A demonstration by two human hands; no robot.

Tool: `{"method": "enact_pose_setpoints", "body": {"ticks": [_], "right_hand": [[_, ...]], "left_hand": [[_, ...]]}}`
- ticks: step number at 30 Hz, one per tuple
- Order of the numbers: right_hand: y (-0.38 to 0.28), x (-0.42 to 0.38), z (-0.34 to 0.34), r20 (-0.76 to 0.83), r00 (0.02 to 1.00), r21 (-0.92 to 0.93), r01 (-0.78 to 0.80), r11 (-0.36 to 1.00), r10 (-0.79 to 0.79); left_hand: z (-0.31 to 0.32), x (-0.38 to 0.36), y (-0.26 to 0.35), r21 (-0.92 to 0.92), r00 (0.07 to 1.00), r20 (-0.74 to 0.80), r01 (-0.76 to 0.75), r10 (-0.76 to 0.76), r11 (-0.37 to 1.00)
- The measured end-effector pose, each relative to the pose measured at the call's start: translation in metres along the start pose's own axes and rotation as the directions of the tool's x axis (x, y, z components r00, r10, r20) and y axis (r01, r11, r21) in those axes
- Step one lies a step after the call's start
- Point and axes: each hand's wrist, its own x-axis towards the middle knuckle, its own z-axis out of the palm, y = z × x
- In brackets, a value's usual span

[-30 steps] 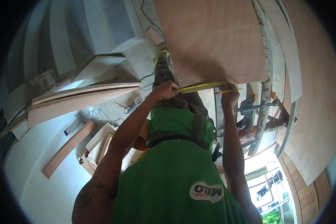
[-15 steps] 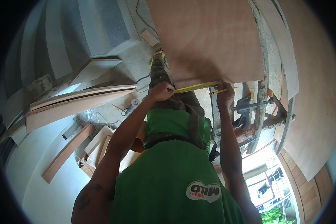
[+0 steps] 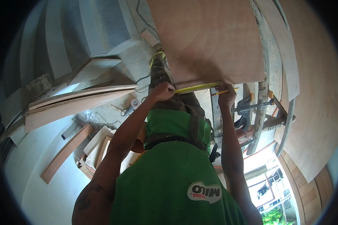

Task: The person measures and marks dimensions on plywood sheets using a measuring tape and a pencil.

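A yellow tape measure (image 3: 197, 88) is stretched between my two hands, along the near edge of a large plywood sheet (image 3: 214, 41). Its left end is pinched in my left hand (image 3: 163, 91), whose fingers are closed. My right hand (image 3: 226, 94) holds the other end close to the sheet's near edge, fingers curled. A yellow pencil (image 3: 219, 92) also sticks out across the fingers of my right hand.
Long wooden boards (image 3: 79, 101) lie at the left. A clamp (image 3: 246, 107) and a red power tool (image 3: 246, 135) are right of my right hand. A grinder-like tool (image 3: 132, 105) rests on the floor near a cable. Another large sheet (image 3: 315, 93) stands far right.
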Motion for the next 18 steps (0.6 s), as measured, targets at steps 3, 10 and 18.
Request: {"method": "enact_pose_setpoints", "body": {"ticks": [3, 10, 18], "right_hand": [[0.0025, 0.0018, -0.002, 0.031, 0.999, -0.063, -0.007, 0.998, 0.009], [0.0056, 0.0047, -0.0055, 0.072, 0.997, 0.008, -0.038, 0.999, 0.037], [0.0073, 0.0063, -0.0063, 0.08, 0.996, -0.02, -0.035, 0.999, 0.037]], "left_hand": [[0.0019, 0.0031, -0.0035, -0.001, 1.0, -0.012, -0.028, 0.028, 1.0], [0.0048, 0.0029, -0.0073, -0.008, 0.995, -0.044, -0.087, 0.087, 0.996], [0.0059, 0.0058, -0.0091, -0.008, 0.997, -0.024, -0.069, 0.069, 0.998]]}}
